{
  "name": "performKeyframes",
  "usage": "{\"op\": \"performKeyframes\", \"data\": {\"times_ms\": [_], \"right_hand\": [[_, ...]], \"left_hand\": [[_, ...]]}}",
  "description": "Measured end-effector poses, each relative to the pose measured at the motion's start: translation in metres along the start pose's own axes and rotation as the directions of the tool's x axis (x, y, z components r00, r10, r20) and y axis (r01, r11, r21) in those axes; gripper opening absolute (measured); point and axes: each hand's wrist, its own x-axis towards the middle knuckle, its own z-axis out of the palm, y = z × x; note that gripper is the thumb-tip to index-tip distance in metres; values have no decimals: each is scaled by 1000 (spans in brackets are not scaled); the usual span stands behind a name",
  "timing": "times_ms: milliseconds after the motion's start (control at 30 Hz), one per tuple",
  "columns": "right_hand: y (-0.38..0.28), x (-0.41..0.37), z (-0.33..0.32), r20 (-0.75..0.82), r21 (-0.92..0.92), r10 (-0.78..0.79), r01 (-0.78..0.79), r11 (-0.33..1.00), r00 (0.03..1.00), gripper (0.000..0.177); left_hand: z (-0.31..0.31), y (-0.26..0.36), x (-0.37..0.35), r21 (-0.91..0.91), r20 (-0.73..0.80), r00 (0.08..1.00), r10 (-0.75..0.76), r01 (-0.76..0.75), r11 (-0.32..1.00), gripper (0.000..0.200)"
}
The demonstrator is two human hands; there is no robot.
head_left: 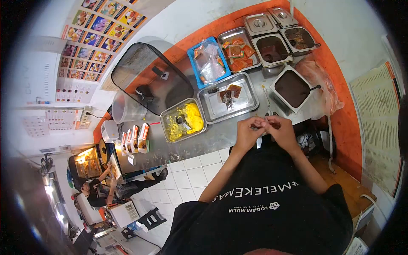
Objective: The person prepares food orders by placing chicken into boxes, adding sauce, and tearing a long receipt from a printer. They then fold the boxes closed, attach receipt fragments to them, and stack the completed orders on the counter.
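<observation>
Both hands meet at the counter's front edge, close to my body. My left hand (pixel 249 132) has its fingers curled, with the fingertips touching those of my right hand (pixel 282 131). Whatever lies between the pinched fingers is too small to make out. Just beyond them is a steel tray (pixel 250 104) with brown and clear sachets (pixel 230 96). To its left sits a steel pan (pixel 169 137) holding a yellow food (pixel 194 117). A square steel container of dark sauce (pixel 292 88) stands to the right, with a thin utensil (pixel 266 97) beside it.
Along the back are a blue tray (pixel 192 63), a tray of orange packets (pixel 243 55) and steel sauce containers (pixel 272 50). A mesh cover (pixel 163 85), clear tub (pixel 126 108) and filled paper boxes (pixel 135 140) stand left. A person (pixel 98 193) works far left.
</observation>
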Motion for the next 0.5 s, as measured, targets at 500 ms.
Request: {"op": "performKeyframes", "data": {"times_ms": [500], "right_hand": [[2, -16, -12, -175, 26, -1, 5, 1000, 985, 23]], "left_hand": [[22, 11, 0, 127, 46, 978, 202, -206, 970, 11]]}}
